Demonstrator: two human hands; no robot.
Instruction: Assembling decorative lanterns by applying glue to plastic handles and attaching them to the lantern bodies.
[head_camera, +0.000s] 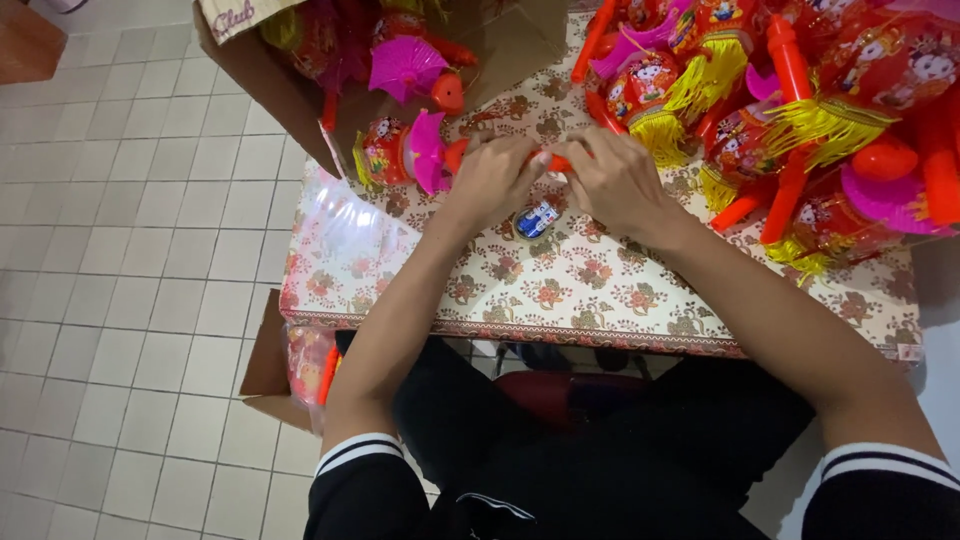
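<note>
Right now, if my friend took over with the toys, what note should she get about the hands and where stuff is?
Left hand: closed on the orange stick of a toy lantern lying on the flowered table.
Right hand: pinching the same stick from the other end.
A small blue-and-white piece lies below the hands.
Done: a heap of red lanterns with yellow tassels sits at the right of the table.
Left: more lanterns sit in the cardboard box at top left; clear plastic bags lie on the table's left edge. Whether the held one is finished cannot be told.
</note>
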